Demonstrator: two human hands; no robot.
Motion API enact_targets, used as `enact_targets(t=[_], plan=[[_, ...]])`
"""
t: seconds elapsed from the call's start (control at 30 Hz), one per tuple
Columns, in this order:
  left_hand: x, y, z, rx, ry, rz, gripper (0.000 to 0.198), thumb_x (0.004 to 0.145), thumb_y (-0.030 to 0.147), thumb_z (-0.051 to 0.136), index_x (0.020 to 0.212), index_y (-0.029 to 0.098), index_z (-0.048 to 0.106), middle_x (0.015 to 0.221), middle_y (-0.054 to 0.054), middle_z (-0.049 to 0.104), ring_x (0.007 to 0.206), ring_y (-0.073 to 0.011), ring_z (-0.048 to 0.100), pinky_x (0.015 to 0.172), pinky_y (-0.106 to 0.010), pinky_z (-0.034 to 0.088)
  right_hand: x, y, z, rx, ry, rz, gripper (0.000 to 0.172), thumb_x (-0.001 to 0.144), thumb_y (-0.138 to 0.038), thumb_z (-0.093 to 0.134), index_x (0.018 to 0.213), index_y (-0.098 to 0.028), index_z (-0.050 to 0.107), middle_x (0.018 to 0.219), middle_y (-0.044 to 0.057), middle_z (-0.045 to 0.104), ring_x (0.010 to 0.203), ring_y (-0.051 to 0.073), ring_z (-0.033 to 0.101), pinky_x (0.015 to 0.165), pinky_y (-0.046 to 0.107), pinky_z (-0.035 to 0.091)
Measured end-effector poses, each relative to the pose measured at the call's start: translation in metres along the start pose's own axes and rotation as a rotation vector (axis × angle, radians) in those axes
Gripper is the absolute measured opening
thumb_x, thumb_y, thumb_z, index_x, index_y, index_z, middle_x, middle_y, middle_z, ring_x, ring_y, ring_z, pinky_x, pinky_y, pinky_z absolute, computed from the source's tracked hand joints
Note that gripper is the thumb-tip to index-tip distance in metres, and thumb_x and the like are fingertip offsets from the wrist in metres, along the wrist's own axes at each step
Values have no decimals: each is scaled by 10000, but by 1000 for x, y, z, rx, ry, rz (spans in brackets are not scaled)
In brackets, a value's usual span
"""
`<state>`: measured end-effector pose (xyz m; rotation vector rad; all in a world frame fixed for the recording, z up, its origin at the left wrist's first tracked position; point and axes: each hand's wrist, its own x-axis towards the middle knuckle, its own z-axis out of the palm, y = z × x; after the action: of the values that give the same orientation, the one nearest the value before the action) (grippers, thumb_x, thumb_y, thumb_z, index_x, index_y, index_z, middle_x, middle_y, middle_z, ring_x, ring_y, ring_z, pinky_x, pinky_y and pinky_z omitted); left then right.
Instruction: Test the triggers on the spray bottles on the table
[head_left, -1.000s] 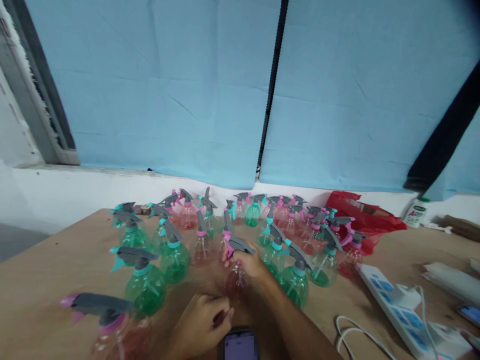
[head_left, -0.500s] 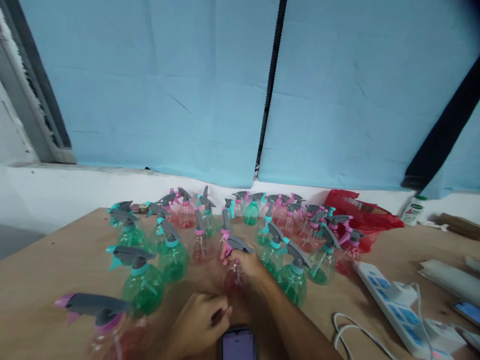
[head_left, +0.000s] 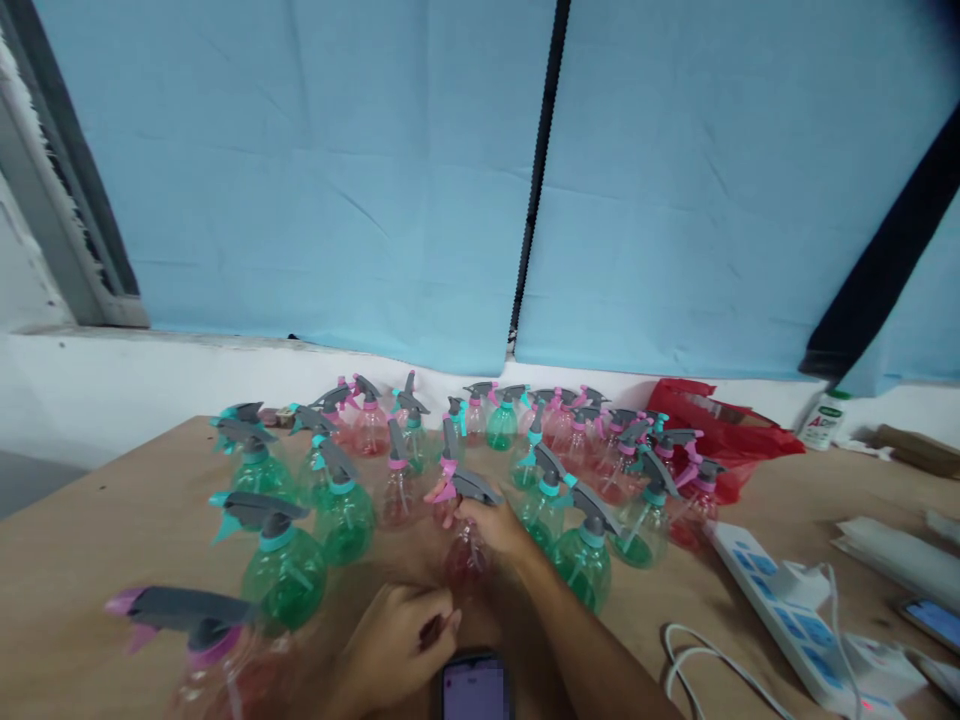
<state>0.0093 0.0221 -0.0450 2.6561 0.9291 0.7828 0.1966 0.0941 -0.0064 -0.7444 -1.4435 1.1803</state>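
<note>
My right hand (head_left: pixel 484 518) is closed around the neck of a pink spray bottle (head_left: pixel 466 562) with a grey and pink trigger head, standing upright on the table (head_left: pixel 67 570). Nearer to me, my left hand (head_left: pixel 409 635) rests curled, with nothing visible in it. A phone (head_left: pixel 476 688) with a lit screen lies beside it at the bottom edge. To the left stand a green spray bottle (head_left: pixel 285 580) and, closest to me, another pink spray bottle (head_left: pixel 225 680). Right of my forearm is a green spray bottle (head_left: pixel 586 570) with a turquoise collar.
Several more pink and green spray bottles (head_left: pixel 371 428) stand across the back. On the right lie a red plastic bag (head_left: pixel 701 435), a white power strip (head_left: pixel 780 610) with chargers, a looping white cable (head_left: pixel 675 640) and a second phone (head_left: pixel 934 618). A white bottle (head_left: pixel 823 420) leans near the wall.
The view has shifted very slightly. The fingers of my right hand and the pink spray bottle's head have moved a little left. My left hand stays curled in place.
</note>
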Motion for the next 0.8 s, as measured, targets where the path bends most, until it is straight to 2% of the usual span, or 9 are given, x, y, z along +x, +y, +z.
enact_targets(t=[0.23, 0.47, 0.67, 0.8], plan=[[-1, -1, -1, 26, 3, -33, 289, 940, 223, 491, 654, 203, 451, 537, 52, 527, 479, -98, 484, 525, -292, 229, -1, 4, 4, 97, 57, 55, 121, 632, -275, 586, 697, -221, 674, 674, 18, 686, 605, 181, 627, 569, 279, 469], [-1, -1, 0, 1, -7, -27, 282, 947, 221, 482, 667, 205, 457, 545, 53, 523, 491, -100, 476, 534, -283, 249, 0, -3, 0, 41, -21, -30, 241, 646, -247, 548, 791, -228, 739, 636, -7, 680, 591, 167, 593, 616, 278, 464], [-2, -5, 3, 15, -6, -21, 310, 965, 231, 478, 663, 203, 413, 545, 54, 484, 489, -97, 459, 532, -277, 236, -1, 3, 4, 96, 71, 15, 171, 616, -234, 568, 700, -208, 715, 655, 7, 688, 576, 159, 603, 575, 255, 454], [-2, -7, 3, 2, -14, -12, 306, 971, 230, 472, 672, 202, 412, 556, 55, 491, 503, -97, 471, 539, -274, 240, -1, 6, 4, 116, 75, 53, 158, 594, -223, 574, 679, -208, 707, 683, 11, 704, 577, 160, 606, 575, 259, 472]])
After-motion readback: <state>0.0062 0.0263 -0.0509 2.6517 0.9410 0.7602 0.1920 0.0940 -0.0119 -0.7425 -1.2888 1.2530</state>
